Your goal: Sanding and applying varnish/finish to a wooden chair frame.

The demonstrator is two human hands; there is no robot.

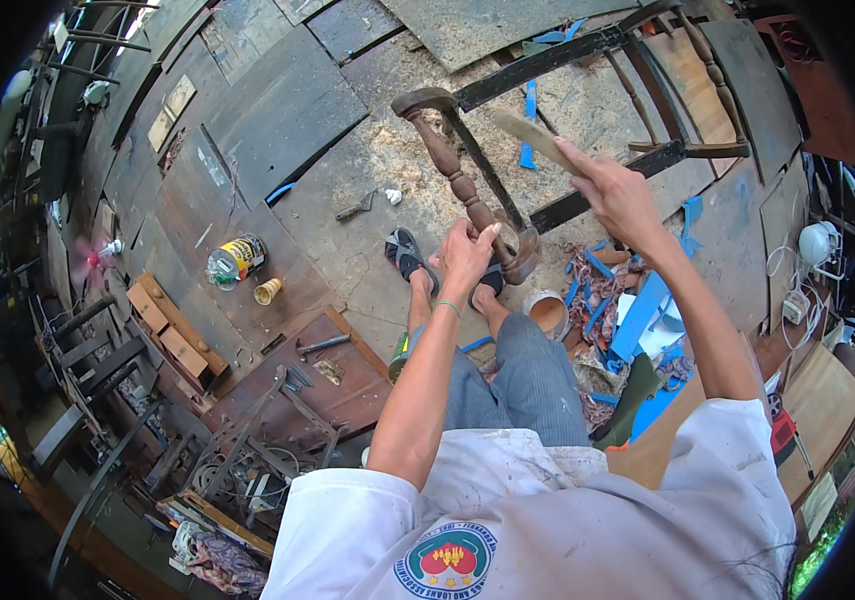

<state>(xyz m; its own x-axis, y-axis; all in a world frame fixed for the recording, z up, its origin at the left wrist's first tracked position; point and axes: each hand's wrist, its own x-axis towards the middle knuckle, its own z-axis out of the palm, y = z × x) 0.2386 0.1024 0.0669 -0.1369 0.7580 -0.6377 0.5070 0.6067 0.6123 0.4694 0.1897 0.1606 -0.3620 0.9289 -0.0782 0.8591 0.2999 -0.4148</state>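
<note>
A wooden chair frame (592, 55) with turned posts and dark, flat rails lies on its side in front of me. My left hand (467, 255) is closed around the near turned post (455, 180), close to its lower end. My right hand (619, 200) grips a flat tan stick (532, 135) with a rounded end, which looks like wood. The stick reaches out over the frame's dark rails, to the right of the near post. Whether it touches the frame, I cannot tell.
By my feet stands an open container (547, 312), beside a heap of scraps and blue strips (637, 320). A brush (355, 207) lies on the dusty floor. To the left are a labelled jar (237, 260), a yellow cup (267, 291) and a hammer (323, 345).
</note>
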